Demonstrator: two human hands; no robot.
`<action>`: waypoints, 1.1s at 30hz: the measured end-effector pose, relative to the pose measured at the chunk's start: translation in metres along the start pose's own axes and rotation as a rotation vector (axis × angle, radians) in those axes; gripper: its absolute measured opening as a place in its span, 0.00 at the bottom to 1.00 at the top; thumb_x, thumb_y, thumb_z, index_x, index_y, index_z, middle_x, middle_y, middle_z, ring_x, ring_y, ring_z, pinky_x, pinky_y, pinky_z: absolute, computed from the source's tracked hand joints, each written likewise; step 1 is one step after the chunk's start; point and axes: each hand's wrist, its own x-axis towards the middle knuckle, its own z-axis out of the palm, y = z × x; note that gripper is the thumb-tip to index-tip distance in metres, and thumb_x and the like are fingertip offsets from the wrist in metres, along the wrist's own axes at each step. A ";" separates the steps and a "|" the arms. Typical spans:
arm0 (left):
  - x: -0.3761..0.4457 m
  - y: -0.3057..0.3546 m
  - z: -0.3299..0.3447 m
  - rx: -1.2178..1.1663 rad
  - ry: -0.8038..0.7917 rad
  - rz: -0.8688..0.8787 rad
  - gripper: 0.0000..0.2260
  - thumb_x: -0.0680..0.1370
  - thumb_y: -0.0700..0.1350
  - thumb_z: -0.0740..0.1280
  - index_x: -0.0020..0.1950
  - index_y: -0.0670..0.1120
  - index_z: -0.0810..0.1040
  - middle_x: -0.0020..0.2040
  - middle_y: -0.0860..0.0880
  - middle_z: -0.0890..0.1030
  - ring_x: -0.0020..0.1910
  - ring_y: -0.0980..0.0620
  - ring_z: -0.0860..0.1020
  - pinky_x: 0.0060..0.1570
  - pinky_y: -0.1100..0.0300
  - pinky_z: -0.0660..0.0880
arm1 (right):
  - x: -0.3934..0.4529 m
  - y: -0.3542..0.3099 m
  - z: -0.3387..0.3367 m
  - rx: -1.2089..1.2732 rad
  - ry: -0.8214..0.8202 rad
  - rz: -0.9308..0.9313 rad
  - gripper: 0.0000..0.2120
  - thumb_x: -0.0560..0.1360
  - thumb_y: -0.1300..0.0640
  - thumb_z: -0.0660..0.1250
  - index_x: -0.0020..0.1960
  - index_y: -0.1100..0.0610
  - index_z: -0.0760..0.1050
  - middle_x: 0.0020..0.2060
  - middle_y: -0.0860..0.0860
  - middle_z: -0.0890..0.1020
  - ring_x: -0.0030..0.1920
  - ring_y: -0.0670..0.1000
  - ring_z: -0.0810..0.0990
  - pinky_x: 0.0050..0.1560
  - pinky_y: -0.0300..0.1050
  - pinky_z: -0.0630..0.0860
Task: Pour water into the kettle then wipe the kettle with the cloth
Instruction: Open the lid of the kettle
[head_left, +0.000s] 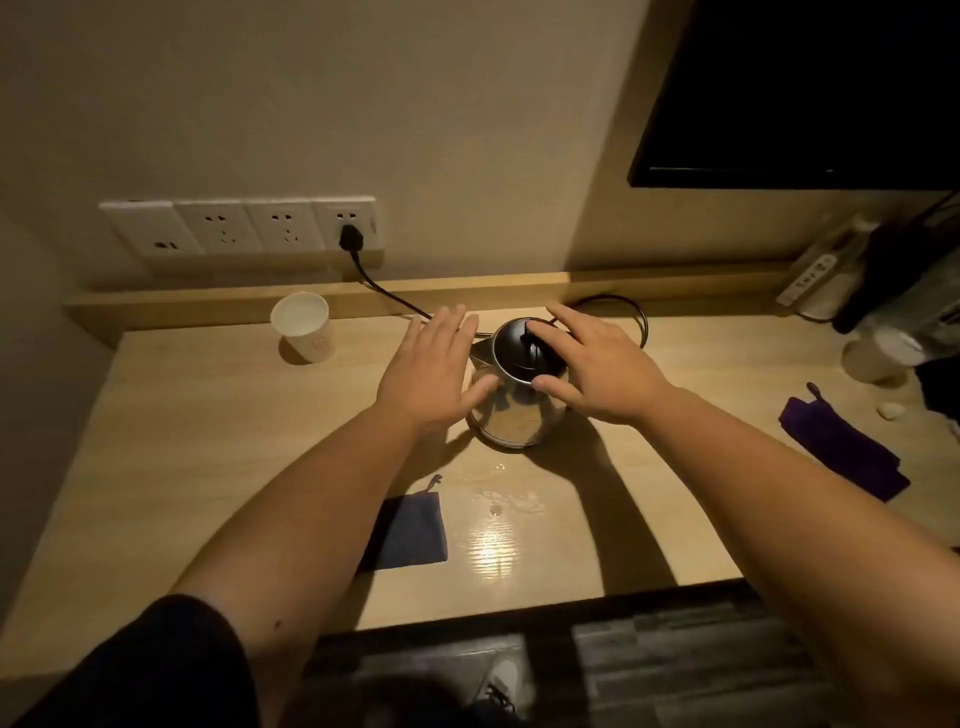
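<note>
Hands (597, 364) flanking kettle (514, 395)

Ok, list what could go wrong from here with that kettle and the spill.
1. Water droplets lie on the wooden table in front of the shiny steel kettle; a slip or a wet sleeve is possible.
2. The black cord is plugged into the wall socket, so water near it may be hazardous.
3. The left hand and right hand flank the kettle with straight fingers, no firm grip; it could tip.

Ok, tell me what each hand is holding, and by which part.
Neither grips anything. Left hand lies open against the kettle body; right hand rests spread over its lid.
</note>
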 end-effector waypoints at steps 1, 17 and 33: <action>0.001 0.002 0.002 -0.019 -0.009 0.001 0.35 0.77 0.68 0.45 0.77 0.47 0.53 0.78 0.45 0.56 0.76 0.47 0.51 0.73 0.47 0.45 | 0.002 0.002 0.001 0.007 -0.007 -0.021 0.32 0.77 0.37 0.60 0.77 0.48 0.59 0.76 0.56 0.63 0.72 0.60 0.65 0.69 0.57 0.64; 0.009 0.005 0.028 -0.275 0.066 0.063 0.30 0.77 0.65 0.57 0.73 0.51 0.57 0.71 0.49 0.68 0.69 0.49 0.65 0.71 0.51 0.55 | 0.014 0.003 0.004 0.127 0.007 -0.036 0.27 0.76 0.39 0.64 0.71 0.48 0.68 0.72 0.55 0.68 0.68 0.59 0.68 0.66 0.56 0.67; 0.009 0.004 0.030 -0.162 0.056 0.026 0.32 0.76 0.68 0.50 0.74 0.52 0.54 0.74 0.48 0.65 0.73 0.49 0.60 0.70 0.55 0.42 | 0.011 0.005 -0.001 0.154 0.065 -0.054 0.22 0.78 0.42 0.64 0.67 0.50 0.72 0.71 0.56 0.67 0.67 0.58 0.68 0.59 0.53 0.72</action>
